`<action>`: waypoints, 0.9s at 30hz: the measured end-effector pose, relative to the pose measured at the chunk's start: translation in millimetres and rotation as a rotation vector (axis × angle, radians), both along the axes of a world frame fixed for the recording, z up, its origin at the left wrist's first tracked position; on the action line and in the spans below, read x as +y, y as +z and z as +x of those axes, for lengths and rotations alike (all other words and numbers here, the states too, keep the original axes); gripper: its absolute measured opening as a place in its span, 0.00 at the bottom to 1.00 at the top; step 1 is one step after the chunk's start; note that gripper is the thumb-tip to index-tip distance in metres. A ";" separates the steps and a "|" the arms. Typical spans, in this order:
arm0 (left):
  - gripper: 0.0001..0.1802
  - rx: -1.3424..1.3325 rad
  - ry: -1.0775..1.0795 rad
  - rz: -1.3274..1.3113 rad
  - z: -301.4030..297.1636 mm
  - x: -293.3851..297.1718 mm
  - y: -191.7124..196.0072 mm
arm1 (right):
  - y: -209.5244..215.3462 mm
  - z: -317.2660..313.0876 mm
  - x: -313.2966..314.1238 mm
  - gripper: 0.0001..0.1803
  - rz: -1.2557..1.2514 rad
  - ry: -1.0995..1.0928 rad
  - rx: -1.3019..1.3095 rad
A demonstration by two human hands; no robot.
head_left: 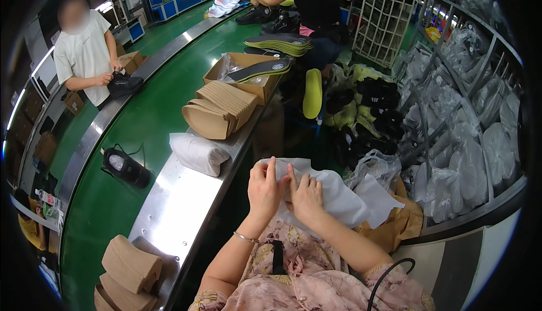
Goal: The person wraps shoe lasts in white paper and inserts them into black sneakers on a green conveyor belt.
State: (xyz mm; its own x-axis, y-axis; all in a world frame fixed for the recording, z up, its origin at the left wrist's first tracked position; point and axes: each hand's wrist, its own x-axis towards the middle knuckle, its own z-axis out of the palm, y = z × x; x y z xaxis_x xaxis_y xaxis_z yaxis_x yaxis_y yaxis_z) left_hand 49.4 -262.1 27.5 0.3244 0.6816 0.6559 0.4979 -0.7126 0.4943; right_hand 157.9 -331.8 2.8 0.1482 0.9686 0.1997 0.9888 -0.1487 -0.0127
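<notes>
Both of my hands work a sheet of white tissue paper point(339, 195) held over my lap. My left hand point(264, 189) pinches its left edge, fingers pointing up. My right hand point(305, 193) presses on the paper just beside it, fingers spread over a crumpled fold. The paper hangs off to the right over a brown paper bag point(403, 223). What the paper wraps, if anything, is hidden.
A green conveyor belt point(147, 119) with steel edges curves along my left, carrying a black shoe point(125, 167). A white paper stack point(197, 153), cardboard inserts point(220, 107) and a box of insoles point(248, 71) sit on its rim. Two other people work further along. Bagged goods fill racks at right.
</notes>
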 end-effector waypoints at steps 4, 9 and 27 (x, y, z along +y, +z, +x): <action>0.11 0.050 -0.127 -0.031 -7.9 15.0 -5.1 | 4.6 4.8 -5.1 0.59 0.015 0.024 0.032; 0.01 -0.501 -0.314 -0.609 -28.2 40.9 -2.2 | 17.6 23.6 -6.0 0.63 -0.187 0.077 0.397; 0.27 -0.531 -0.075 -0.641 12.8 -12.6 -72.4 | 21.3 -3.5 17.9 0.55 0.024 -0.149 0.099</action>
